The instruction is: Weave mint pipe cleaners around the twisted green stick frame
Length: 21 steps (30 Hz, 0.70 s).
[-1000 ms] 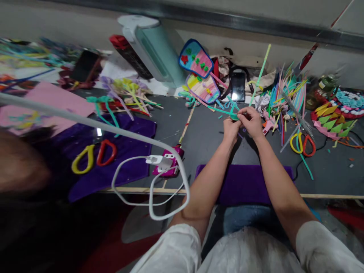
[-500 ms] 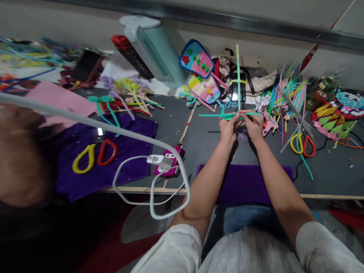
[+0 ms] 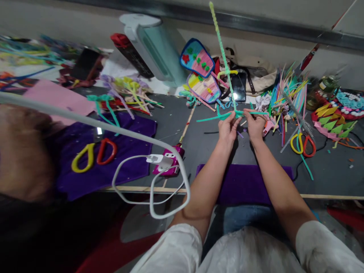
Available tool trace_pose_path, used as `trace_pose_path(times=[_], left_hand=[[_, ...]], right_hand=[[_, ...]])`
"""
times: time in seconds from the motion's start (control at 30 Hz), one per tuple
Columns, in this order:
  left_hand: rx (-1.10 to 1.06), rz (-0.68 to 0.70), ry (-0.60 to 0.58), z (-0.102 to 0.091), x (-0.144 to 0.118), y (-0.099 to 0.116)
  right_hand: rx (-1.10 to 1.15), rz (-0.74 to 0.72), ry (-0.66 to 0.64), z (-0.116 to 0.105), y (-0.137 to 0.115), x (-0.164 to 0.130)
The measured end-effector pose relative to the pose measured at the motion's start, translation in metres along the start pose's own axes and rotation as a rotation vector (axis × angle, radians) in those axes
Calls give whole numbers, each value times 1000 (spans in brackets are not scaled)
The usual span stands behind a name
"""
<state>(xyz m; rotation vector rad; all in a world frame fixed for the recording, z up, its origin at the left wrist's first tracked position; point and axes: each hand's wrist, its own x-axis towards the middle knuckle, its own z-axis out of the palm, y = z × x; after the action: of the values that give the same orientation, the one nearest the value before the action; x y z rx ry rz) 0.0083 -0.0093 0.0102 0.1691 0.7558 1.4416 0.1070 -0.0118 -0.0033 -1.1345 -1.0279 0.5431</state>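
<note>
Both hands meet at a pipe-cleaner piece above the table. Its long twisted pale-green stem (image 3: 223,49) rises from between my fingers, tilted to the left, with a short yellow pipe cleaner (image 3: 232,72) crossing it. Teal pipe cleaners (image 3: 209,119) stretch sideways at its base. My left hand (image 3: 228,128) is closed, pinching the base from the left. On the right, my right hand (image 3: 255,124) pinches the teal strands with thumb and fingers. The fingertips partly hide the join.
Left are scissors (image 3: 93,151) on purple cloth (image 3: 136,151), a looped white cable (image 3: 184,182) and a pink power adapter (image 3: 176,163). Another person's blurred arm (image 3: 25,155) is at far left. More scissors (image 3: 303,144), loose pipe cleaners (image 3: 292,91) and a glue gun (image 3: 270,125) lie right.
The pale-green stem has swung from upright to leaning left. My right hand has shifted slightly right, and a gap has opened between my hands.
</note>
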Motion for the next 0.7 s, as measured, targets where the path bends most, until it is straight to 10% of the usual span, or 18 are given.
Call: trace_pose_path(times=[0.7], left_hand=[[68, 49, 89, -1, 4, -8]], right_hand=[[-316, 67, -33, -8, -4, -2]])
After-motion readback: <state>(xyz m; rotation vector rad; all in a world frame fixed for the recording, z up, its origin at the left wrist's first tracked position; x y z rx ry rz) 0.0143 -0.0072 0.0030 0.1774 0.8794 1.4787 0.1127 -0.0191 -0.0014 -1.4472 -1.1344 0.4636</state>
